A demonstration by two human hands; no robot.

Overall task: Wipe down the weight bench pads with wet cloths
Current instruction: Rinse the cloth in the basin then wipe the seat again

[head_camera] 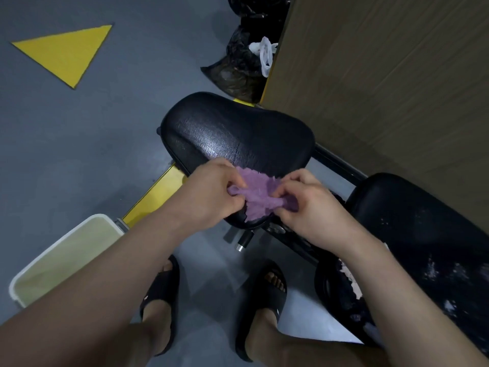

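Both hands, left hand (211,192) and right hand (307,205), pinch the purple cloth (258,200), hiding the seat pad (232,131) edge.

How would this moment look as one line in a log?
left hand: gripping purple cloth | right hand: gripping same cloth | cloth: over seat pad | bucket: floor, left

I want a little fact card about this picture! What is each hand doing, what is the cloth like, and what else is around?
left hand: left hand pinches one end of the purple cloth
right hand: right hand pinches the other end
cloth: bunched, held over the near edge of the seat pad
seat pad: black, shiny, cracked surface
second pad: long pad at right, worn with pale patches
bucket: white bucket on the floor at left
bags: black bags beyond the seat pad
feet: in black sandals
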